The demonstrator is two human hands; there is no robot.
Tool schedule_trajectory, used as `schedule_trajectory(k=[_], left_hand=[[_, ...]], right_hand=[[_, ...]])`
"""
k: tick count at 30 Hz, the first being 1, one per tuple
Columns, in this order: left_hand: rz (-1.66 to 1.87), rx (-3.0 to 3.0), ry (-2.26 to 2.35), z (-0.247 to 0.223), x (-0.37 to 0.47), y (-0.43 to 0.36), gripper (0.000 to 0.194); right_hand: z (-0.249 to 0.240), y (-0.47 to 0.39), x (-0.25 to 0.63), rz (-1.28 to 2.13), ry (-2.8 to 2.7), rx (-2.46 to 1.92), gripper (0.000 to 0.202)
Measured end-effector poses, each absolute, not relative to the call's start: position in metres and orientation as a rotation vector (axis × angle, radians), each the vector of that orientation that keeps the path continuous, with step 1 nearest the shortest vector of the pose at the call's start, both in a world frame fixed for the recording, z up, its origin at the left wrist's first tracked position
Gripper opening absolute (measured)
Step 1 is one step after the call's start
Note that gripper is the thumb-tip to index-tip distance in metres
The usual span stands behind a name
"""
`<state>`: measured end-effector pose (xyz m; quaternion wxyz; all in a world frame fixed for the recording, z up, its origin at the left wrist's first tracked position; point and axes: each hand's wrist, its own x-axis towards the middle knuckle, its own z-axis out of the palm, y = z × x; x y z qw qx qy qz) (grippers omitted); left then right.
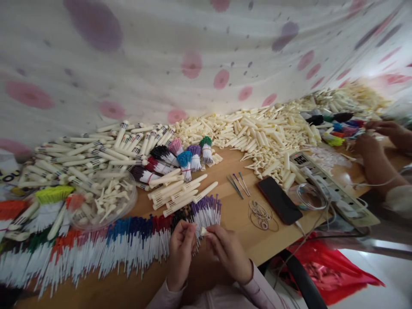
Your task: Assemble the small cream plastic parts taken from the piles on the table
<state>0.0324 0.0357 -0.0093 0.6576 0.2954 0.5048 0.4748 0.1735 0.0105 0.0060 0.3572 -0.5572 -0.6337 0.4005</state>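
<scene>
My right hand (228, 249) pinches a small cream plastic pen part (203, 231) between thumb and fingertips. Close beside it, my left hand (182, 253) has its thumb and fingers pressed together, and what they hold, if anything, is hidden. Just beyond both hands lie purple-topped pen refills (209, 210), the end of a long row of refills (128, 240) with white stems and coloured tops. Past these, several cream pen barrels (180, 193) rest on the wooden table (228, 171). Rubber-banded refill bundles (184, 163) stand behind the barrels.
Multicolour pens (83, 150) are heaped at left behind a clear tub of cream parts (109, 197). Loose barrels (251, 128) pile along the curtain. Tweezers (235, 187), rubber bands (260, 213), a phone (279, 201) and a power strip (334, 189) lie right, near another person's hands (373, 141).
</scene>
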Motion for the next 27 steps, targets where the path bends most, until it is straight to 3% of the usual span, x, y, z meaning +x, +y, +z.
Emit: schedule_trajectory(k=[13, 18, 27], left_hand=[[1.033, 0.719, 1.195, -0.0060, 0.0361, 0.0360, 0.047], [1.013, 0.724, 1.193, -0.0040, 0.0369, 0.0351, 0.048], [0.973, 0.770, 1.199, -0.0039, 0.0353, 0.0344, 0.048]], right_hand=[[0.0004, 0.0095, 0.1683, 1.045, -1.610, -1.469, 0.020], [0.0020, 0.0095, 0.1671, 0.986, -1.626, -1.506, 0.005], [0.0050, 0.0102, 0.1705, 0.958, -1.730, -1.557, 0.029]])
